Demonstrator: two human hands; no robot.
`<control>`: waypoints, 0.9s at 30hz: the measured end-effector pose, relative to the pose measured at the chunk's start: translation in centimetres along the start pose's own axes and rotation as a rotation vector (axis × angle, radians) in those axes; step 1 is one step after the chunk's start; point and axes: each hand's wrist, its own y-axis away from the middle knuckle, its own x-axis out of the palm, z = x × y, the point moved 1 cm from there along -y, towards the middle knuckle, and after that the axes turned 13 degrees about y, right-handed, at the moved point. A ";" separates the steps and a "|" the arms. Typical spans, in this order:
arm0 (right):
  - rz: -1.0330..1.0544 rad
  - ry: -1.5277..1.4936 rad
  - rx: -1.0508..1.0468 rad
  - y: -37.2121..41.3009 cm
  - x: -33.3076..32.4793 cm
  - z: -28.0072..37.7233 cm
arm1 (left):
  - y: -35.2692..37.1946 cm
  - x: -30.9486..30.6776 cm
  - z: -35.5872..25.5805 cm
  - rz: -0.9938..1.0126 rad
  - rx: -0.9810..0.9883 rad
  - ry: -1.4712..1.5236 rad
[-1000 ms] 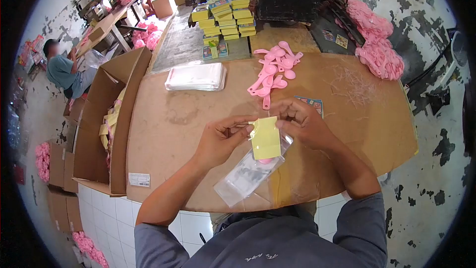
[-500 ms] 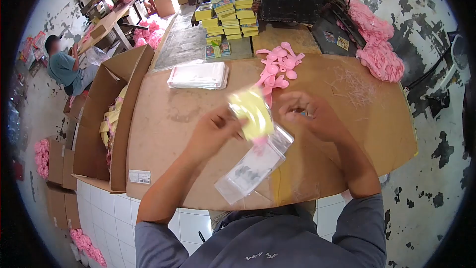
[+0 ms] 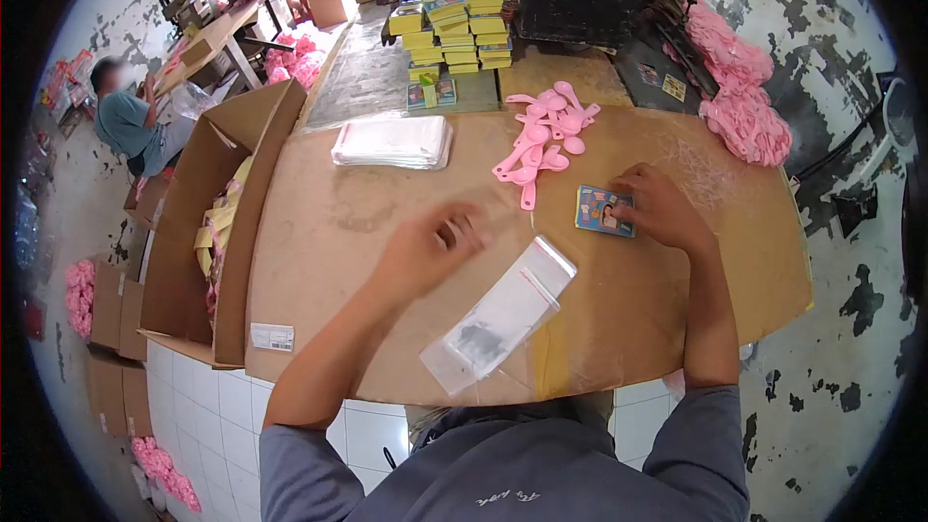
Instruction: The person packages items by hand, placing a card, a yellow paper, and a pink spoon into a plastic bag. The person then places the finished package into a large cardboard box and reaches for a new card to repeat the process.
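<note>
My right hand [image 3: 661,209] reaches forward over the cardboard-covered table [image 3: 329,261], and its fingertips pinch the right edge of a small picture card [image 3: 599,210]. Blurred by motion, my left hand [image 3: 432,247] hovers above the table's middle with loose fingers and nothing in it. A stack of clear plastic bags [image 3: 503,314] lies near the front edge, between my forearms. Just beyond the card sits a pile of pink plastic spoons [image 3: 541,135]. The yellow packet seen earlier is out of view.
A pack of clear bags [image 3: 393,142] lies at the back left. An open cardboard box [image 3: 198,222] holding yellow packets stands left of the table. Yellow box stacks [image 3: 454,24] and pink spoon heaps [image 3: 744,106] are further back. A seated person [image 3: 130,121] works at far left.
The yellow packet with a pink spoon that both hands held has left my hands and the view. My right hand moved forward onto the picture card; my left hand swung left.
</note>
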 end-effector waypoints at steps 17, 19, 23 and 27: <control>-0.182 -0.235 0.091 -0.7 0.6 -0.4 | 1.3 3.2 0.4 0.225 0.104 -0.194; -0.222 -0.260 0.083 -0.7 0.7 -0.2 | 1.4 3.3 -0.2 0.197 0.027 -0.118; -0.249 -0.438 0.023 -0.4 1.2 0.9 | 1.5 3.5 0.3 0.159 0.021 -0.097; -0.046 -0.769 -0.144 0.8 1.4 4.6 | 1.6 3.6 0.4 0.148 0.068 -0.111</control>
